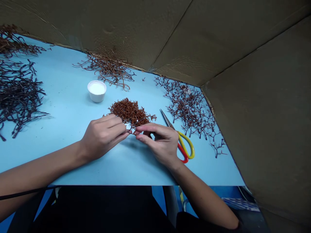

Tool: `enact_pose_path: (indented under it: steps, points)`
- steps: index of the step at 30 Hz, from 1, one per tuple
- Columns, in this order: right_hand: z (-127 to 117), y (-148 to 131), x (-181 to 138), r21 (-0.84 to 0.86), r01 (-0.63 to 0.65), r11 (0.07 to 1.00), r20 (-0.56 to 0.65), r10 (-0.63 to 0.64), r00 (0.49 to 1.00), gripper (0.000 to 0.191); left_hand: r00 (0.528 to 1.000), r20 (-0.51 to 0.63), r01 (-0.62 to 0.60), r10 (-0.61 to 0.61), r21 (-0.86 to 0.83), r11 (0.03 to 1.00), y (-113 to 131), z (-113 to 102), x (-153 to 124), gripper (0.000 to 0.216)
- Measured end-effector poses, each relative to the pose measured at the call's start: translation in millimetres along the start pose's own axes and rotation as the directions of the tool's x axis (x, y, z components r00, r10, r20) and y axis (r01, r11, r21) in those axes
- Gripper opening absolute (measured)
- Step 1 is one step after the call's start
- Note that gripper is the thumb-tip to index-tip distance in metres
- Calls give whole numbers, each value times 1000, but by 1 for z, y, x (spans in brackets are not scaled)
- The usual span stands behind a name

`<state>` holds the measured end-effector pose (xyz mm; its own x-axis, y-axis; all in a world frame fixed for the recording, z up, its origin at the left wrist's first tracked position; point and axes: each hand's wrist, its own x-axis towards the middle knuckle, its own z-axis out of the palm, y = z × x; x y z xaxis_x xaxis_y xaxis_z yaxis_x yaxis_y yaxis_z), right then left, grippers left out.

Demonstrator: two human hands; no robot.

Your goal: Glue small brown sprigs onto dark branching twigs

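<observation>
My left hand (104, 133) and my right hand (162, 140) meet just in front of a heap of short reddish-brown twig-like pieces (127, 109). Both are closed in a pinch on a small branched twig-like piece (130, 130), which spans the gap between the fingertips. Its ends are hidden by the fingers. Beside my right hand lie scissors (184, 145) with one yellow and one red handle, partly covered by that hand, the blades pointing away. A white cup (96, 91) with white contents stands beyond my left hand.
Branched dark pieces (187, 105) spread along the right side of the light blue table (102, 173). Long thin brown strands (107, 68) lie at the back. Dark stems (18, 94) and more brown strands (14, 42) are at left. Cardboard walls (255, 97) enclose the back and right.
</observation>
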<state>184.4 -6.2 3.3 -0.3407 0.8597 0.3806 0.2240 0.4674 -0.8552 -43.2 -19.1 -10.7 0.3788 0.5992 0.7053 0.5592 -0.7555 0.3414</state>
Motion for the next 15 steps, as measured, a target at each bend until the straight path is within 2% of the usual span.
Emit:
enact_pose_path:
  steps: [5, 7, 9, 10, 12, 15]
  points:
    - [-18, 4, 5, -72, 143, 987, 32, -141, 989, 25, 1000, -23, 19, -20, -41, 999, 0, -1, 2, 22]
    - [-35, 2, 11, -190, 208, 959, -20, -216, 976, 20, 998, -34, 54, -57, -91, 994, -1, -2, 4, 18]
    - [-54, -4, 17, -366, 188, 911, -69, -228, 971, 10, 990, -34, 128, -136, -179, 975, -1, -2, 6, 16]
    - [-63, -6, 20, -433, 170, 885, -31, -203, 979, 8, 980, -24, 185, -196, -235, 954, -2, -2, 7, 15]
    - [-77, -10, 21, -521, 155, 839, 129, -102, 986, 8, 942, 19, 320, -334, -343, 883, -2, -2, 9, 15]
    - [-85, -9, 15, -610, 170, 774, 372, 90, 924, 13, 861, 94, 484, -500, -455, 747, -2, -2, 12, 16]
